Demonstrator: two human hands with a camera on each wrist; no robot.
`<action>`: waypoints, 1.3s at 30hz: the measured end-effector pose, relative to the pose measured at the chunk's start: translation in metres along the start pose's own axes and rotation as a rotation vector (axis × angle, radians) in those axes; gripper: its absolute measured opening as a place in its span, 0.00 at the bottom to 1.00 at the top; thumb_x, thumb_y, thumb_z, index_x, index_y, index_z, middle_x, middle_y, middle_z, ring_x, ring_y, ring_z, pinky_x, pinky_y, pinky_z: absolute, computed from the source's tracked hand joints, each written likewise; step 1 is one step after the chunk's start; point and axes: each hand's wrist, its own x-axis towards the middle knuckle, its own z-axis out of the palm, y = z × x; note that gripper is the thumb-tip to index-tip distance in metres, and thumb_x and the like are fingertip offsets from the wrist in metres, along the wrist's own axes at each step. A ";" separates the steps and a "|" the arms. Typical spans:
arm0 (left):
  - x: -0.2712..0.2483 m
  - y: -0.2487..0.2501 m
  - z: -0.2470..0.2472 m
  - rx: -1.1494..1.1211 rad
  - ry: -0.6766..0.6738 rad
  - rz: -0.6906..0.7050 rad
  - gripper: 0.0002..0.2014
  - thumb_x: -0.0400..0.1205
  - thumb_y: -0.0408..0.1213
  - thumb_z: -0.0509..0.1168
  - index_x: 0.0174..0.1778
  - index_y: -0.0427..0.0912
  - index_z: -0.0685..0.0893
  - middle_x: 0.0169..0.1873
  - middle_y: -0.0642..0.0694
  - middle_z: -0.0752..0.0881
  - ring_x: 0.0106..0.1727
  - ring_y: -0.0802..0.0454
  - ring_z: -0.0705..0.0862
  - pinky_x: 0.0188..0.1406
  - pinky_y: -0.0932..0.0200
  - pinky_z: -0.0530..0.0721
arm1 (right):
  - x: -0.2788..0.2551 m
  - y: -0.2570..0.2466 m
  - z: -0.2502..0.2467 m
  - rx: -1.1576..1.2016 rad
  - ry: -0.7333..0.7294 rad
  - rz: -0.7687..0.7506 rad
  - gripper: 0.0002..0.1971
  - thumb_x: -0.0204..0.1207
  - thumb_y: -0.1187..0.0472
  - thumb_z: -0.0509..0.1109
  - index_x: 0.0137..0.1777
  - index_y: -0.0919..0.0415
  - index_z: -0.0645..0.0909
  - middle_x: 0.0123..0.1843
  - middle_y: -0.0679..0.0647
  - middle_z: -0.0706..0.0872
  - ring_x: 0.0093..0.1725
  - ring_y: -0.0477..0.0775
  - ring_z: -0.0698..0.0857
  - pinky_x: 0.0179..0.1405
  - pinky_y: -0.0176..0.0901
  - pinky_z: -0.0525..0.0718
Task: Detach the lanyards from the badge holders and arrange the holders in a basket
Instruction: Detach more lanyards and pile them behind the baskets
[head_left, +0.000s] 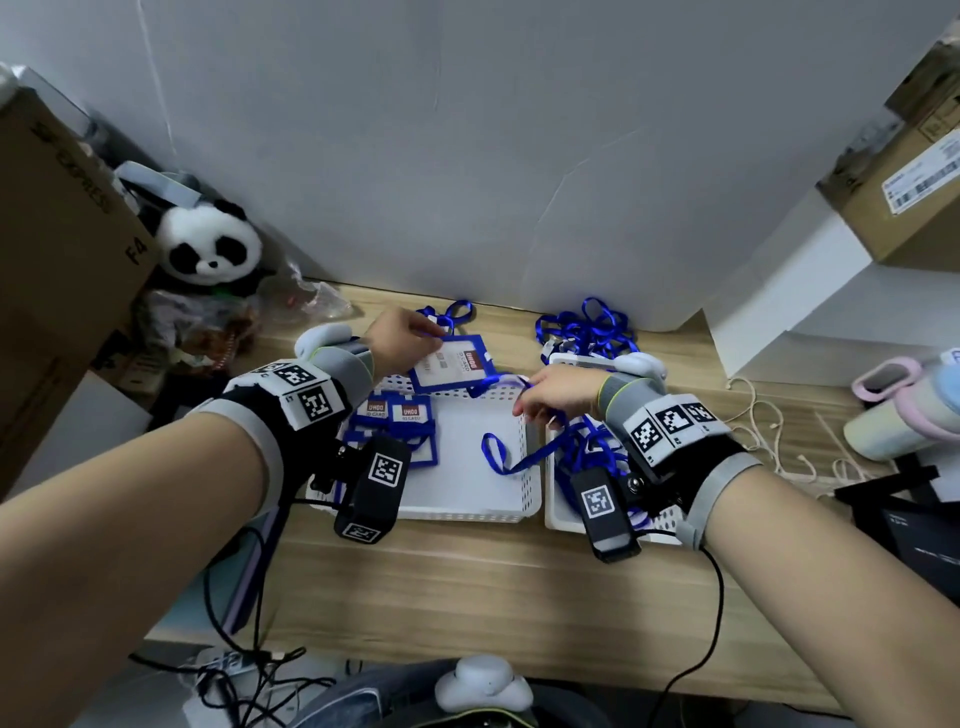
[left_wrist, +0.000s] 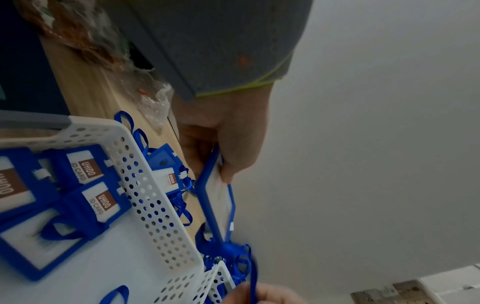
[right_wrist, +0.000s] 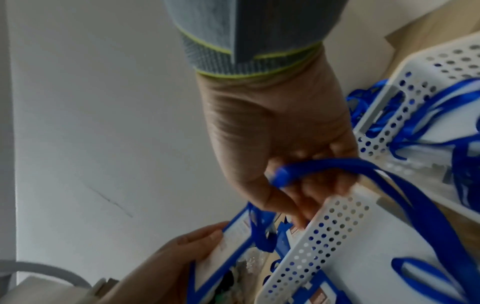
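Note:
My left hand grips the far edge of a blue badge holder and keeps it tilted above the back rim of the left white basket. My right hand pinches the blue lanyard, still joined to that holder's near end; its strand droops over the basket. Several badge holders lie flat in the basket's left part. In the right wrist view, the left hand holds the badge holder.
A second white basket on the right holds loose lanyards. More lanyards are piled by the wall. Another holder lies behind the left basket. A panda plush and cardboard box stand left; a pastel bottle stands right.

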 end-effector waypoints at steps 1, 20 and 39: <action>0.000 0.001 0.000 -0.042 0.010 0.002 0.13 0.82 0.34 0.64 0.62 0.41 0.83 0.57 0.43 0.84 0.47 0.50 0.82 0.33 0.66 0.81 | 0.000 0.000 0.000 -0.007 0.002 0.023 0.11 0.78 0.70 0.62 0.58 0.70 0.79 0.39 0.57 0.82 0.31 0.47 0.77 0.32 0.39 0.79; 0.009 -0.009 -0.011 -0.146 -0.129 -0.031 0.15 0.81 0.36 0.66 0.63 0.43 0.83 0.54 0.44 0.84 0.50 0.50 0.84 0.40 0.63 0.84 | 0.010 0.005 -0.009 0.661 0.060 -0.210 0.19 0.83 0.54 0.60 0.30 0.60 0.72 0.20 0.49 0.67 0.22 0.48 0.69 0.33 0.39 0.78; 0.012 -0.010 -0.003 0.046 -0.401 -0.060 0.10 0.76 0.34 0.71 0.50 0.50 0.82 0.58 0.42 0.84 0.56 0.42 0.86 0.55 0.46 0.86 | 0.009 -0.003 -0.002 0.333 0.103 -0.171 0.21 0.84 0.51 0.57 0.33 0.61 0.77 0.17 0.46 0.69 0.20 0.46 0.68 0.25 0.35 0.74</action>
